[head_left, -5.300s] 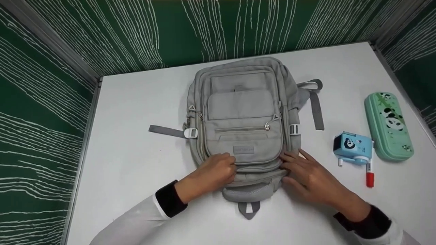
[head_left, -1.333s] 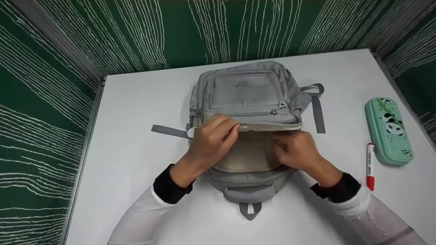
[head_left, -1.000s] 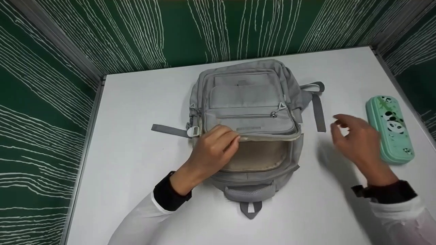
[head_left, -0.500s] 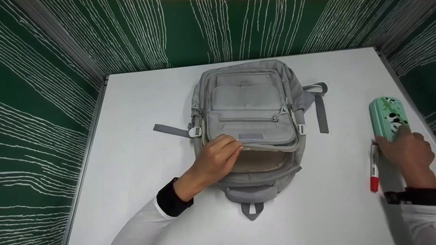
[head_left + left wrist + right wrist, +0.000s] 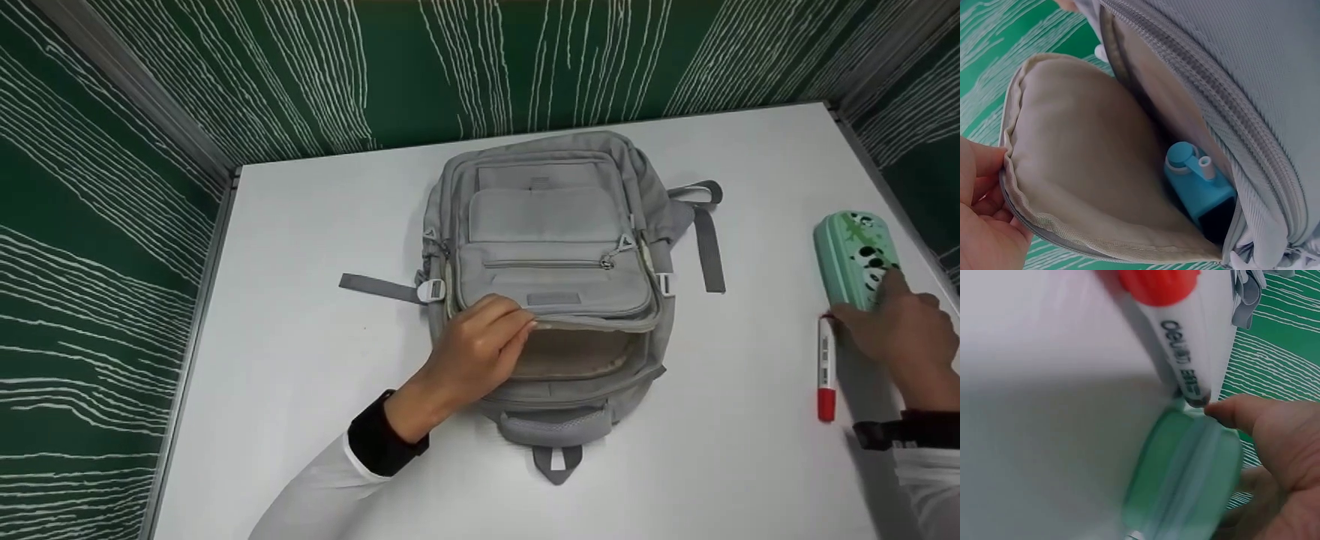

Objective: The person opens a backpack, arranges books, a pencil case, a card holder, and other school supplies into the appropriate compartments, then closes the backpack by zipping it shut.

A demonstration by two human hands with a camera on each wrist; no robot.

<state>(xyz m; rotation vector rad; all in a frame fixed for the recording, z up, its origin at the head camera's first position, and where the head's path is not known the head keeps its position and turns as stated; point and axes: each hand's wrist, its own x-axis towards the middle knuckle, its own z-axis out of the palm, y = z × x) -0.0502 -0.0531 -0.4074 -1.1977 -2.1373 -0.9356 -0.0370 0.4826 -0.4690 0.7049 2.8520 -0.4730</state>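
Observation:
A grey backpack (image 5: 555,217) lies on the white table, its main compartment unzipped at the near end. My left hand (image 5: 480,349) pinches the edge of the front flap and holds it up, so the beige lining (image 5: 1084,152) shows. Inside sits a light-blue crank pencil sharpener (image 5: 1202,188), seen only in the left wrist view. At the right, my right hand (image 5: 904,330) grips the near end of a green panda pencil case (image 5: 855,247), thumb at one side and fingers across it. A white marker with a red cap (image 5: 826,367) lies beside the thumb.
Loose grey straps (image 5: 709,247) stick out from the backpack's right side, and another strap (image 5: 379,288) on the left. The carry handle (image 5: 555,426) faces the near side. Green walls with white lines (image 5: 420,67) enclose the table's back and sides.
The sharpener has gone from the table into the backpack. My right hand has left the opening and moved right onto the pencil case. My left hand has lifted the flap, then lowered it somewhat.

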